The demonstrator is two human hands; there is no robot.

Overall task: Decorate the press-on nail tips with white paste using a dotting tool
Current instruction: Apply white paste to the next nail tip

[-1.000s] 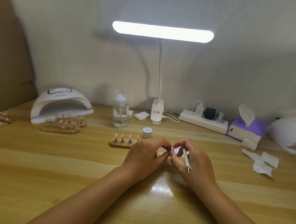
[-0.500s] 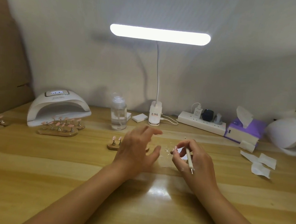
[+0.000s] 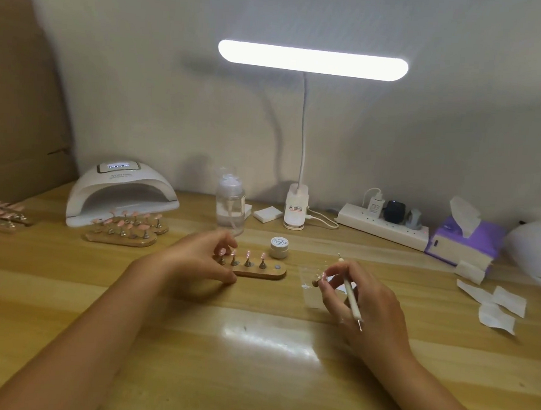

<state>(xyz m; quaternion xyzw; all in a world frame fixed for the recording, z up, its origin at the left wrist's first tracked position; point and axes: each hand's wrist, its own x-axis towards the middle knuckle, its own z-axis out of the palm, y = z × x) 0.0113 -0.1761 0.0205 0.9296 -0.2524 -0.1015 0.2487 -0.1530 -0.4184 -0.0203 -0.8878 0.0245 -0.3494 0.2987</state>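
At the left end of the oblong wooden nail stand [image 3: 269,274], the left hand [image 3: 196,263] curled its fingers round it; right of the stand, the right hand [image 3: 364,301] pinched a pink pegged nail tip [image 3: 317,281], with the slim white dotting tool [image 3: 351,293] tucked alongside. This was probably a tip swap: next, seat it carefully on the stand's free right spot

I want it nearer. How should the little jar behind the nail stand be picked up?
Grip the jar across its round side wall, from above and the right: it stands upright, the nail stand lies close in front, and the left hand is on that stand's left end.
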